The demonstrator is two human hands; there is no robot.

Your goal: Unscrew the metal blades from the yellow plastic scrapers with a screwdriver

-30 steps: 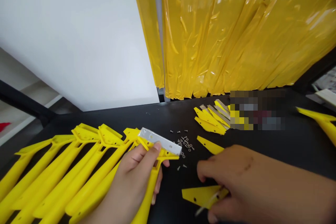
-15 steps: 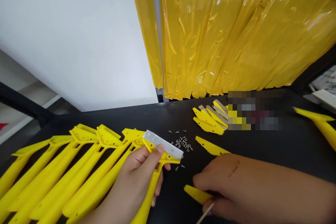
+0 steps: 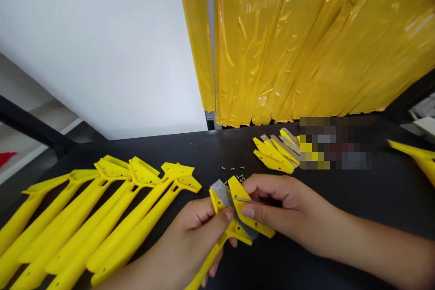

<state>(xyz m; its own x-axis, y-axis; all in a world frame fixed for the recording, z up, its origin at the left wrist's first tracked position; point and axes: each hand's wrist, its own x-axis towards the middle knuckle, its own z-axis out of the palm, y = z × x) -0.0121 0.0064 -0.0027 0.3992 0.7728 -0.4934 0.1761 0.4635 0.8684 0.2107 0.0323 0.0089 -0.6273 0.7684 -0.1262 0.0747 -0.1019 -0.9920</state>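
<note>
My left hand [image 3: 200,226] is closed around a yellow plastic scraper handle [image 3: 211,259]. A flat grey metal blade [image 3: 221,193] lies along the handle's wide head, under my left thumb. In my right hand [image 3: 285,204] is a yellow cover plate [image 3: 235,187] with small holes, pinched between thumb and fingers. The same hand also holds a thin metal rod [image 3: 245,200], whose tip points at a hole in the plate. The plate is tilted over the blade's right edge; I cannot tell whether they touch. Small screws [image 3: 240,176] lie behind, partly hidden by my right hand.
Several yellow handles [image 3: 112,217] lie side by side at the left of the black table [image 3: 170,145]. Further back are yellow cover plates [image 3: 272,156] mixed with grey strips. Another yellow piece [image 3: 413,152] is at the right. A yellow plastic sheet [image 3: 272,54] hangs behind.
My right hand has risen from the table at lower right, bringing the cover plate and rod to the blade. My left hand has moved slightly right and turned the scraper head clockwise.
</note>
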